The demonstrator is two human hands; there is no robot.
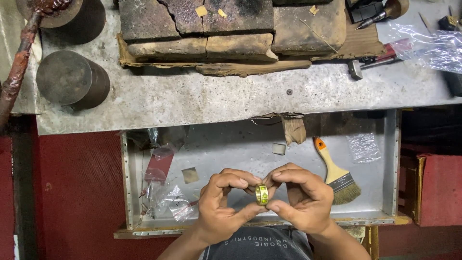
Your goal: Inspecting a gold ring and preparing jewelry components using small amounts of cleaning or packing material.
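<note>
A broad gold ring [262,194] with a shiny yellow-green band is pinched between both my hands, held over the open metal drawer [391,163]. My left hand [222,204] grips its left side with thumb and forefinger. My right hand [301,200] grips its right side the same way, fingers curled. The ring stands on edge, its outer band facing me.
In the drawer lie a paintbrush [337,173] with a wooden handle, small plastic bags [168,200], and bits of paper. Above is a worn metal bench [192,96] with charred bricks [216,29], two steel cylinders [72,79], a rusty rod [17,67] and tools at far right.
</note>
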